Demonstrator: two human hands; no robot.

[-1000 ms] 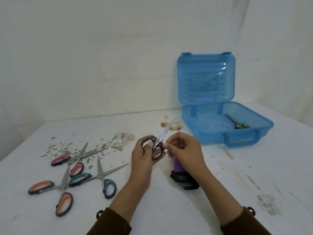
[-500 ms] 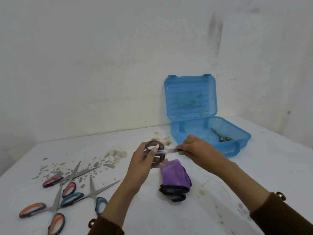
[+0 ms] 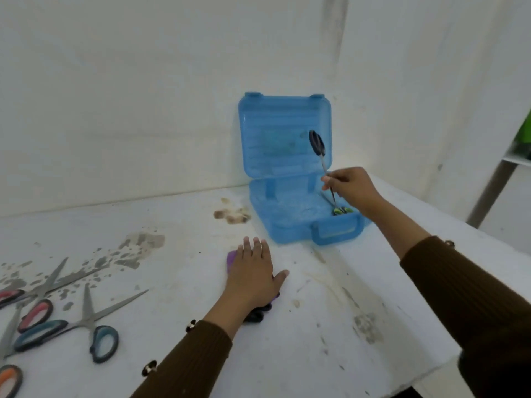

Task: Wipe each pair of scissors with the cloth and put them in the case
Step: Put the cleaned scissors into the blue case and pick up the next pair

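Scissors are counted at five pairs. Three are laid with blades spread on the left of the white, stained tabletop (image 3: 316, 326): a red-handled pair (image 3: 36, 311), a teal-handled pair (image 3: 86, 321) and an orange-handled pair (image 3: 10, 379), the last cut off by the frame edge. Their blades are of grey metal and their handles are oval loops.

A fourth, the green-handled pair (image 3: 342, 210), is seen inside the case (image 3: 287, 228), at its front right corner. The fifth, the black-handled pair (image 3: 317, 143), is pinched by its closed blades in the right hand (image 3: 352, 188). It is held handles uppermost over the right side of the open base, with the tip pointed down towards the green-handled pair; whether the two touch cannot be told.

One case is seen, of translucent blue plastic with rounded corners. Its ribbed lid is stood upright near the wall (image 3: 143, 110), and a moulded carry handle is set at the front.

One cloth (image 3: 231, 258) is seen, purple with a dark edge, bunched on the tabletop. It is mostly covered by the left hand (image 3: 251, 275), which is laid flat on it with fingers straight and nothing gripped. Both forearms are covered by brown ribbed sleeves (image 3: 459, 297).
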